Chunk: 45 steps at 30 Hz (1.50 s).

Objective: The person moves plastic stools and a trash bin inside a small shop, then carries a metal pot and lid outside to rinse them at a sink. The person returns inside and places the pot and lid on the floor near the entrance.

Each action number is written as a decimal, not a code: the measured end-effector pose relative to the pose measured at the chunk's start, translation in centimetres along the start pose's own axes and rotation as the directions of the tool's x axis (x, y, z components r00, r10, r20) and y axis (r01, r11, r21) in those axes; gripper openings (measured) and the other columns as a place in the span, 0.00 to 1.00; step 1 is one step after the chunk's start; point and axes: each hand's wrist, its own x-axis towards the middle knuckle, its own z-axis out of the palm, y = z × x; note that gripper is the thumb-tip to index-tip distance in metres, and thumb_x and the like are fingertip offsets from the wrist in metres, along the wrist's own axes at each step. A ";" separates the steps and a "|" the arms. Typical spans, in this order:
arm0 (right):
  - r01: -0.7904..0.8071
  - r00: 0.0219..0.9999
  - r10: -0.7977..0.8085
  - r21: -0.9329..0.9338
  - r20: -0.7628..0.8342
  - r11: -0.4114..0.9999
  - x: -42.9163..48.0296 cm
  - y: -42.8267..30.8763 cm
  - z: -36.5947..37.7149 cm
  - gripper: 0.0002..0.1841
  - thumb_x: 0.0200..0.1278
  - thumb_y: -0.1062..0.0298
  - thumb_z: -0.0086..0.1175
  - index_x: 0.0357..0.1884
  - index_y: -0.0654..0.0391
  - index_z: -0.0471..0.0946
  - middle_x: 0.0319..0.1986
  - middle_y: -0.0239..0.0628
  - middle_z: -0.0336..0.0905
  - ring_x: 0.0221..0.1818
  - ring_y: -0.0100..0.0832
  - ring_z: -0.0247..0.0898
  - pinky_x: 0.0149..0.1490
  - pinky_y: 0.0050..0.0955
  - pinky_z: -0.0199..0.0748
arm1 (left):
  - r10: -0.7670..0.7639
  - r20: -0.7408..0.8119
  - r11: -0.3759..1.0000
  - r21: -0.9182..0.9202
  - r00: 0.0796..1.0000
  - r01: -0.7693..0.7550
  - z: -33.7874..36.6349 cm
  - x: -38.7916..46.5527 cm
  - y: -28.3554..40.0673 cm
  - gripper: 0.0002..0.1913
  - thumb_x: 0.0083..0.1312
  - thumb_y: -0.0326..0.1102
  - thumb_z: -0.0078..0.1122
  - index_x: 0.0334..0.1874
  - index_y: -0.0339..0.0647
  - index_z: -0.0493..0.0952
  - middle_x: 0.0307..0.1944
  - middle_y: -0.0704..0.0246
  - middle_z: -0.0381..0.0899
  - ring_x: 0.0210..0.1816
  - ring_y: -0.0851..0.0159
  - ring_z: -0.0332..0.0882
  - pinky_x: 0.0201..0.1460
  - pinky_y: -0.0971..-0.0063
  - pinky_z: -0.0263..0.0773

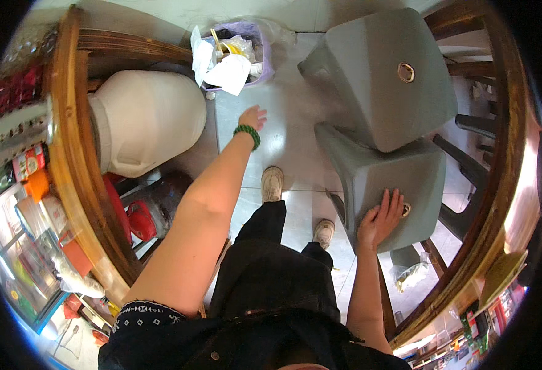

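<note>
My left hand (pixel 253 117) reaches forward over the tiled floor, a green beaded bracelet (pixel 247 134) at its wrist. It holds nothing, and its fingers are slightly bent and apart. Just beyond it stands a lilac trash bin (pixel 266 58), heaped with white tissues (pixel 228 74), wrappers and a pair of wooden chopsticks (pixel 216 39). My right hand (pixel 381 223) rests flat on the seat of a grey plastic stool (pixel 405 171), beside the seat's round hole. A second grey plastic stool (pixel 372 78) stands beyond the first, close against it.
A large off-white plastic barrel (pixel 153 120) is at the left by a wooden table edge (pixel 83 162). Below it are a dark cylinder and a red object (pixel 140 219). Another wooden table edge (pixel 506 162) curves along the right. A clear plastic bag (pixel 412 273) lies below the nearer stool.
</note>
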 end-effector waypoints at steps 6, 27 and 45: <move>-0.007 1.000 0.007 0.027 -0.014 1.000 0.9 -0.3 0.5 0.21 0.69 0.70 0.37 0.62 0.58 0.68 0.65 0.45 0.61 0.69 0.52 0.52 0.69 0.50 0.49 | 0.111 0.061 0.848 -0.526 0.992 -0.063 4.4 5.7 5.3 0.27 0.74 0.50 0.40 0.66 0.37 0.57 0.55 0.54 0.75 0.55 0.51 0.74 0.58 0.63 0.71; -0.005 0.997 -0.012 0.228 0.070 0.974 -5.3 0.3 -3.4 0.26 0.63 0.65 0.47 0.66 0.51 0.64 0.65 0.41 0.63 0.68 0.44 0.54 0.69 0.44 0.54 | 0.249 -0.217 0.955 -0.105 0.944 -0.276 -11.8 -30.1 -27.3 0.14 0.65 0.26 0.43 0.52 0.29 0.66 0.41 0.51 0.76 0.33 0.53 0.83 0.32 0.62 0.84; -0.708 0.479 0.338 0.584 0.810 -0.396 -60.2 8.6 -10.8 0.26 0.62 0.76 0.37 0.65 0.57 0.62 0.37 0.45 0.79 0.29 0.40 0.80 0.30 0.33 0.82 | 0.186 0.348 0.869 0.378 0.919 -0.319 -10.8 -52.6 -60.0 0.22 0.66 0.29 0.43 0.64 0.36 0.62 0.47 0.57 0.77 0.37 0.62 0.81 0.34 0.71 0.82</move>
